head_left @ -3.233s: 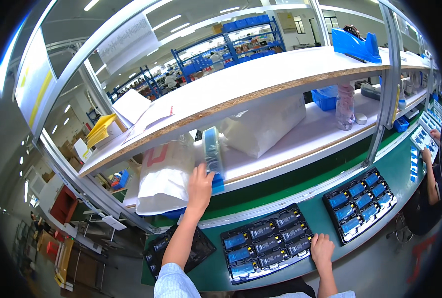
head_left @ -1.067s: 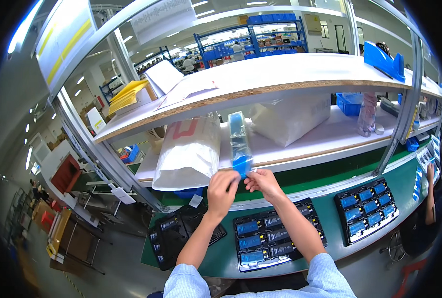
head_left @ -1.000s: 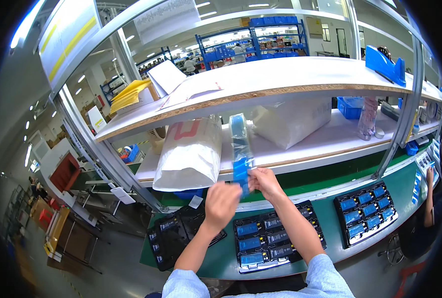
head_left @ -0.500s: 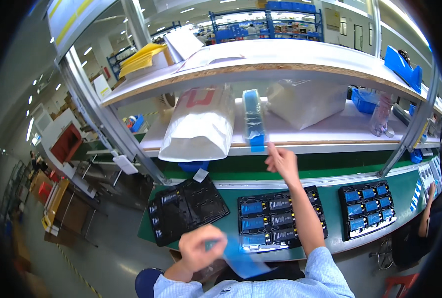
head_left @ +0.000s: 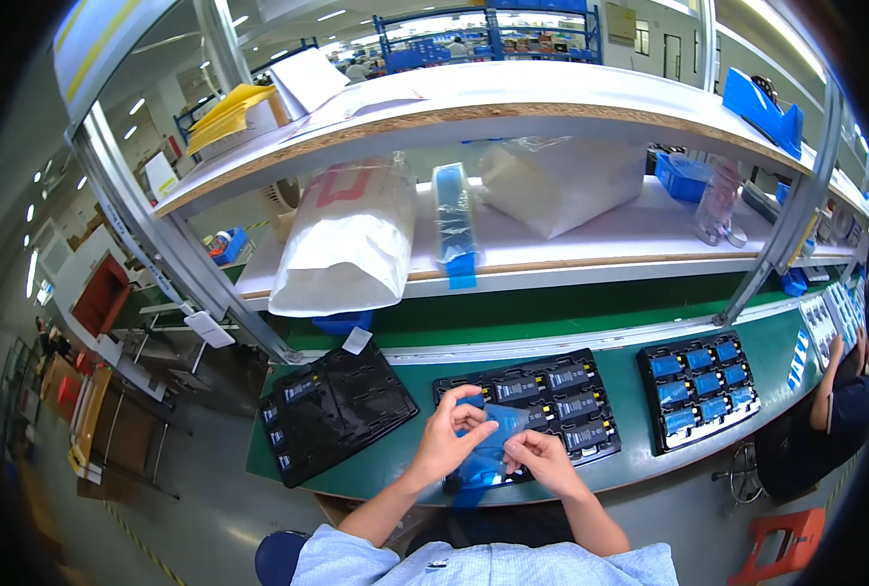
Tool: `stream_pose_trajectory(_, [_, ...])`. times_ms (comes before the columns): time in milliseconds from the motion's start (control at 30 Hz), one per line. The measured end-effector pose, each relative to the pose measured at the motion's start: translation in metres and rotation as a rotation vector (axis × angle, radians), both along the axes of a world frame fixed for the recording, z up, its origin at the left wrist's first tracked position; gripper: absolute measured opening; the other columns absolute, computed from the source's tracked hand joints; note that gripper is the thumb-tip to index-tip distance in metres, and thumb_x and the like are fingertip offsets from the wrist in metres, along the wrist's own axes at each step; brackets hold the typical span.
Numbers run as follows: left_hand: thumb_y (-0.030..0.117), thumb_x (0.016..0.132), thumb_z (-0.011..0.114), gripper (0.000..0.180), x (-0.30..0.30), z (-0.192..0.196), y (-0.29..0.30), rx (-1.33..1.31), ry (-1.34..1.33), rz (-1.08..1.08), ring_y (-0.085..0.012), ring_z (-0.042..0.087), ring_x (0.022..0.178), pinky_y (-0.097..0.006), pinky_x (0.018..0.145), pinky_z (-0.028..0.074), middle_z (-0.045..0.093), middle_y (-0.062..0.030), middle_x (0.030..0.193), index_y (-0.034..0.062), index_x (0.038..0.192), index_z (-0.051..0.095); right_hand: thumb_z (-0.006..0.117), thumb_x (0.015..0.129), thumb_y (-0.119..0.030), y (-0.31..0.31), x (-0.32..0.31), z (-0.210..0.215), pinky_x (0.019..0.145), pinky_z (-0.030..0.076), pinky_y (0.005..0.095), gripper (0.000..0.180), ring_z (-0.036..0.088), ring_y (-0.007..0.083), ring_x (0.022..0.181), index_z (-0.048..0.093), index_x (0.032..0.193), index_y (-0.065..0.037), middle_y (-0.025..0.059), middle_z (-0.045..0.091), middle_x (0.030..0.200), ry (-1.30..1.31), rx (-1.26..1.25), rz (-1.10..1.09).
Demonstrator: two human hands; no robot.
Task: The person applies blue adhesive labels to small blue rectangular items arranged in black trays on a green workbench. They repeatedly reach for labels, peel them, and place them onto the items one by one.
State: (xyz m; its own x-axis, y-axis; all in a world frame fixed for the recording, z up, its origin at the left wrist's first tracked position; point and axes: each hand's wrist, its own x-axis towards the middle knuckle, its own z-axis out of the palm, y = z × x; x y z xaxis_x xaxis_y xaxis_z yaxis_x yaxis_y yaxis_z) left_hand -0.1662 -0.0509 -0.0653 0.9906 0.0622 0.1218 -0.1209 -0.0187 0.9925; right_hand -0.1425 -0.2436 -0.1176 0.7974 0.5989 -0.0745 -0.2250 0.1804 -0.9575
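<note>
A translucent blue film strip [head_left: 506, 420] is stretched between my two hands over the front of the middle tray. My left hand [head_left: 449, 439] grips it with curled fingers, and its lower end hangs near the bench edge. Thumb and fingertips of my right hand [head_left: 542, 459] are pinched at the film's right side. Below them, the black middle tray [head_left: 612, 451] holds rows of flat black packs [head_left: 573, 404] with small yellow ends. My hands and the film hide the tray's front left part, so I cannot tell whether the packs there carry film.
At left lies a black tray [head_left: 376, 415] with a few packs along one side. Another tray [head_left: 661, 430] of blue-topped packs sits at right. Over the green bench, a shelf [head_left: 522, 278] bears a white bag [head_left: 347, 264] and a blue film stack [head_left: 454, 220]. A person [head_left: 830, 400] works far right.
My right hand has come down from the shelf front to the film. My left hand has moved right and up with the film, now over the middle tray. The view has shifted slightly.
</note>
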Motion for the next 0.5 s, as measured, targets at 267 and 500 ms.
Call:
stream_pose_trajectory(267, [0.003,0.081,0.073,0.035,-0.022,-0.052,-0.027,0.113,-0.006,0.121,-0.0089,0.061,0.08,-0.024,0.072,0.051,0.065,-0.0071,0.092,-0.0004,0.114,0.063,0.059,0.095,-0.014,-0.011,-0.031,-0.038,0.07,0.05,0.0234,0.016,0.062,0.0097,0.076,0.063,0.097,0.001,0.0042,0.065,0.087,0.055,-0.017,-0.1])
stream_pose_trajectory(500, [0.007,0.081,0.073,0.018,-0.045,-0.056,-0.004,0.271,0.165,-0.185,-0.0066,0.053,0.069,-0.023,0.062,0.045,0.063,-0.0024,0.083,0.0004,0.097,0.069,0.073,0.084,-0.02,-0.03,-0.042,-0.036,0.07,0.05,0.0254,0.029,0.063,0.0119,0.077,0.066,0.101,0.003,0.0079,0.065,0.087,-0.212,-0.272,0.092])
